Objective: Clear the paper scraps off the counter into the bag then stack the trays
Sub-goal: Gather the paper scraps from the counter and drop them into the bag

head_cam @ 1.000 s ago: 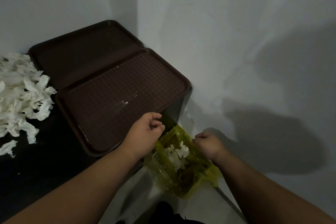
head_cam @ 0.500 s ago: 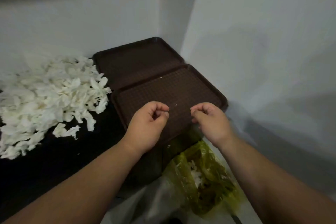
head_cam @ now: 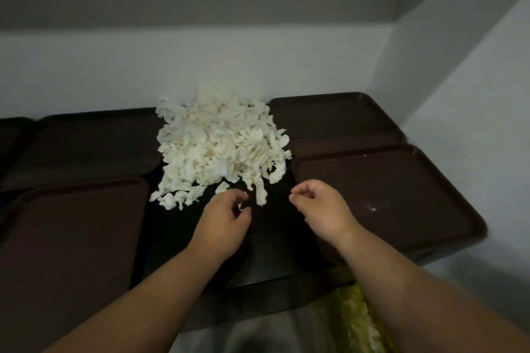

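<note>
A heap of white paper scraps [head_cam: 220,146] lies on the black counter [head_cam: 272,243] between brown trays. My left hand [head_cam: 226,218] sits at the heap's near edge, its fingers curled round a small white scrap [head_cam: 241,207]. My right hand [head_cam: 318,206] hovers just right of it, fingers curled with nothing visible in them, beside the near right tray [head_cam: 401,189]. Another tray [head_cam: 335,120] lies behind that one. Two more trays are on the left, one near [head_cam: 71,238] and one far [head_cam: 94,146]. The yellow-green bag [head_cam: 364,321] hangs below the counter's front edge at the lower right, with scraps inside.
White walls close the counter at the back and on the right, forming a corner behind the right trays. A further dark tray edge [head_cam: 11,135] shows at the far left. A few tiny white specks [head_cam: 372,208] lie on the near right tray.
My view swung left from the bag and corner to the scrap heap. Both hands rose from the bag's mouth and moved over the counter to the heap's near edge.
</note>
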The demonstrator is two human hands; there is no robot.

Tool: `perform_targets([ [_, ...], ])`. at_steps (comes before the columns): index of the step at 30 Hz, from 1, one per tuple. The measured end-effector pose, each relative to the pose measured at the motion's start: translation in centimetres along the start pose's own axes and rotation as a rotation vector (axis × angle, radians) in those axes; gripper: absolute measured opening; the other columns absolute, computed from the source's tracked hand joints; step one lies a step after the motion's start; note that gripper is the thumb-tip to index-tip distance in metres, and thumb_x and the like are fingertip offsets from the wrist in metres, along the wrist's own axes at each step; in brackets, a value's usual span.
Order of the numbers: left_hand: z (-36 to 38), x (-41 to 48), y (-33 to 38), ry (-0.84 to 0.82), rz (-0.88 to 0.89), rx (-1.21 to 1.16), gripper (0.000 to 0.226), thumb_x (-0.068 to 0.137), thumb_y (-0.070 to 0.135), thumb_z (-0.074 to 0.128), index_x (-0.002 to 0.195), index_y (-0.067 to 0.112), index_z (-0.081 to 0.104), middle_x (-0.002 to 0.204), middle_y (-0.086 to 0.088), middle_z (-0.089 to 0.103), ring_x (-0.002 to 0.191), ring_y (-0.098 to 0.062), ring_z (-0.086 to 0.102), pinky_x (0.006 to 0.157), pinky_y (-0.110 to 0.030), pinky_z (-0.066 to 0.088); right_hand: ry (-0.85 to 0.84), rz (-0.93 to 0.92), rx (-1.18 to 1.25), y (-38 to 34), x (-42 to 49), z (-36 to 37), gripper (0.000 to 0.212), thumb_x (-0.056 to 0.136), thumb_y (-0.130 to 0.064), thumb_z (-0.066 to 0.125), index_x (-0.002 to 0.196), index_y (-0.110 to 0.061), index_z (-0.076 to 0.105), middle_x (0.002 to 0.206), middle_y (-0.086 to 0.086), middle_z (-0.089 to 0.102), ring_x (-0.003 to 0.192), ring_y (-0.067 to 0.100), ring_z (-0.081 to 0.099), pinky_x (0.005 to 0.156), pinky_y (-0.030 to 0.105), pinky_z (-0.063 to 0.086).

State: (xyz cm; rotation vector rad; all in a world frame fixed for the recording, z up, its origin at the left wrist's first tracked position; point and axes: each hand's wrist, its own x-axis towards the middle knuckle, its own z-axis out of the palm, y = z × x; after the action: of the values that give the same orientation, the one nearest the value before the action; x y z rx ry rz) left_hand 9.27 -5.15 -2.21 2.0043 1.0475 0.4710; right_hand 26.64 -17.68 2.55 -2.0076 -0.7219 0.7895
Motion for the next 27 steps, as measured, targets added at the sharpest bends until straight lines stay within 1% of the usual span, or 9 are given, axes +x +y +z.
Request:
perform_targets([
  [3,-2.4,-0.2,-4.6,0.058,-0.077,0.103,0.036,0.092,0.03,0.066,0.127,0.028,0.062,0.12,0.007,0.059,0.088,-0.005,0.061,0.087,-0.03,0.052,-0.066,-0.021,-0.151,0.6,1.3,4.3,0.025,0.093,-0.033,0.068,0.116,-0.027,0.067,0.111,-0.005,0.065,0.094,0.006,0.062,0.079,0.02,0.05],
  [5,-3.4,0.0,-6.8,0.097,-0.113,0.098,0.04,0.092,0.027,0.066,0.131,0.024,0.06,0.127,0.002,0.059,0.106,-0.012,0.06,0.096,-0.031,0.048,-0.086,-0.02,-0.223,1.1,2.0,6.8,0.042,0.092,-0.036,0.068,0.133,-0.029,0.059,0.131,-0.005,0.052,0.108,0.008,0.055,0.091,0.023,0.047],
  [8,-4.1,0.7,-9.0,0.144,-0.138,0.17,0.046,0.092,0.027,0.066,0.137,0.024,0.055,0.136,0.0,0.054,0.133,-0.022,0.042,0.11,-0.04,0.039,-0.045,0.023,-0.237,2.0,2.3,10.0,0.069,0.09,-0.037,0.07,0.151,-0.029,0.037,0.15,-0.001,0.031,0.136,0.019,0.038,0.106,0.029,0.039],
  [13,-4.0,3.0,-10.9,0.105,-0.144,0.413,0.065,0.093,0.045,0.062,0.152,0.036,0.037,0.161,-0.005,0.027,0.151,-0.026,0.016,0.121,-0.048,0.025,0.046,0.035,-0.315,3.5,3.5,13.5,0.09,0.085,-0.044,0.073,0.157,-0.031,0.02,0.16,0.007,0.015,0.147,0.026,0.017,0.117,0.036,0.028],
  [17,-3.2,5.3,-11.9,0.091,-0.086,0.468,0.056,0.093,0.051,0.06,0.147,0.038,0.046,0.156,0.0,0.036,0.147,-0.025,0.023,0.117,-0.048,0.028,0.097,0.019,-0.386,3.2,5.5,14.9,0.096,0.081,-0.055,0.074,0.156,-0.038,0.017,0.162,0.008,0.006,0.149,0.028,0.012,0.121,0.043,0.019],
  [20,-2.0,6.0,-12.7,0.182,0.003,0.454,0.035,0.092,0.045,0.066,0.124,0.032,0.064,0.137,0.0,0.051,0.134,-0.026,0.037,0.109,-0.048,0.034,0.117,-0.053,-0.417,2.9,7.4,15.9,0.088,0.082,-0.057,0.072,0.154,-0.042,0.024,0.162,0.007,0.004,0.149,0.028,0.011,0.121,0.043,0.016],
  [23,-1.2,6.3,-13.4,0.211,0.074,0.44,0.016,0.09,0.032,0.069,0.103,0.024,0.065,0.121,-0.001,0.055,0.121,-0.028,0.045,0.098,-0.047,0.04,0.136,-0.155,-0.555,3.4,8.8,16.9,0.066,0.089,-0.059,0.061,0.149,-0.044,0.037,0.16,0.007,0.012,0.147,0.026,0.015,0.118,0.041,0.016],
  [25,-1.2,6.5,-13.6,0.222,0.103,0.425,0.014,0.084,0.021,0.072,0.093,0.019,0.062,0.111,-0.004,0.056,0.11,-0.03,0.049,0.091,-0.047,0.044,0.167,-0.212,-0.617,3.9,9.5,17.5,0.045,0.095,-0.053,0.057,0.137,-0.038,0.056,0.154,0.006,0.03,0.142,0.024,0.024,0.112,0.038,0.022],
  [27,-1.3,6.6,-13.6,0.23,0.143,0.405,0.018,0.078,0.01,0.073,0.085,0.014,0.057,0.099,-0.006,0.053,0.093,-0.029,0.051,0.078,-0.043,0.048,0.23,-0.273,-0.59,4.2,9.7,17.8,0.026,0.096,-0.039,0.061,0.114,-0.025,0.071,0.13,0.002,0.054,0.126,0.023,0.043,0.099,0.035,0.031],
])
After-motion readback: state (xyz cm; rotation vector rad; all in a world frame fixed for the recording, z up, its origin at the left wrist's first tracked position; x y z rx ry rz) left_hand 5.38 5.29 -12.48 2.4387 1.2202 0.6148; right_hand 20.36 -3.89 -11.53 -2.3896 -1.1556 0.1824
